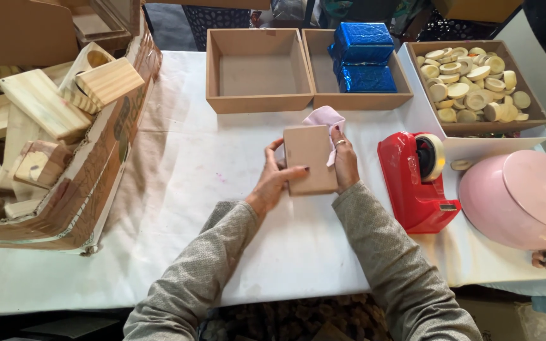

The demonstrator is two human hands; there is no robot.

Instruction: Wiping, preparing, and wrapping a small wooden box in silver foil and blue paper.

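At table centre, on the white cloth [222, 208]: small flat brown board [311, 158], held between both hands just in front of the two open trays. Long axis runs near-to-far from the person, tilted slightly, far end a bit to the left. Broad face up toward the camera; near edge sits low by the cloth, can't tell if it touches.

Left hand [272, 180]: clamped on the board's left edge, thumb up along the side, fingers curled across the lower face.

Right hand [345, 161]: closed on the right edge, pinning a pale pink cloth [325, 117] against the board; the cloth sticks out past the far right corner. Ring on one finger.

Around it:
- empty brown tray [259, 101], far side, just beyond the board
- second brown tray [399, 95] beside it, holding blue foil-wrapped blocks [363, 57]
- third tray [532, 117] at right, full of pale round wooden discs [475, 85]
- red tape dispenser [412, 183] just right of the right hand
- pink lidded pot [519, 199] far right
- cardboard box [96, 170] at left with wooden blocks [39, 104]
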